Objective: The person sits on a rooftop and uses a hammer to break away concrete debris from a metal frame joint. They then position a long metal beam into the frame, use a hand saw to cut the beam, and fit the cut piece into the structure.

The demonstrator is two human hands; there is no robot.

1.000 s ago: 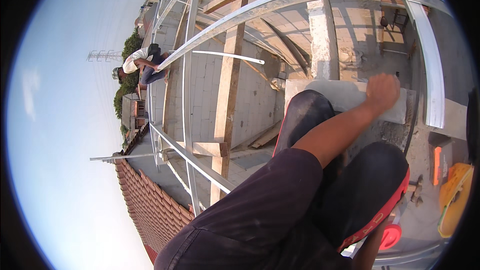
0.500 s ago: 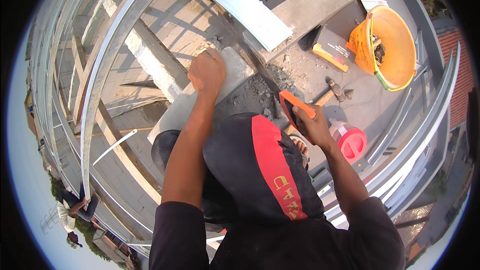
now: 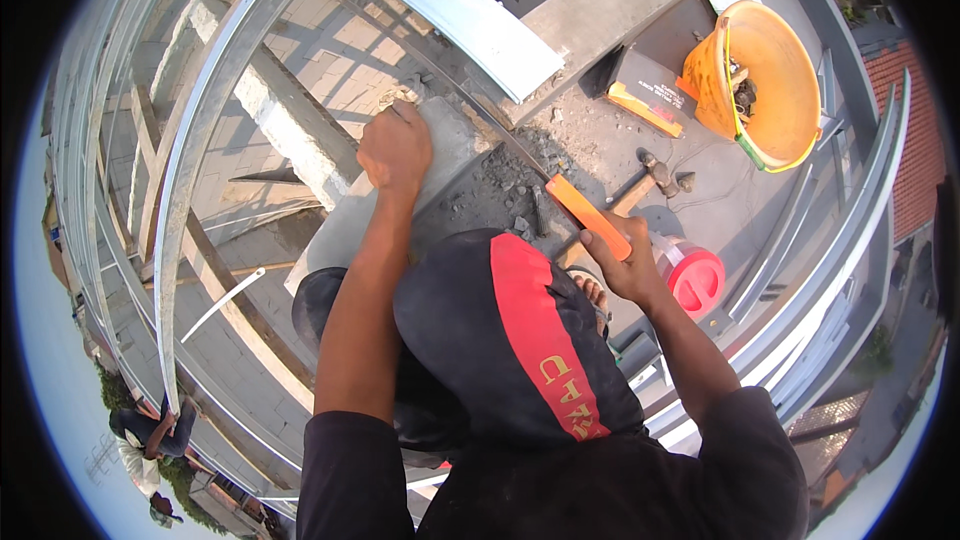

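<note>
Left hand (image 3: 396, 147) clenched over grey slab (image 3: 447, 136); contents hidden, cannot tell. Right hand (image 3: 638, 262) grasping saw (image 3: 578, 205) by orange handle. Hammer (image 3: 657, 172) just beyond; orange bucket (image 3: 706, 72) far right.

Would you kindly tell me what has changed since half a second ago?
The right hand, with the saw still held, has drawn back slightly toward the person; the saw has tilted, now seen nearly edge-on. The left hand stays at the slab; the bucket and hammer are as before.
</note>
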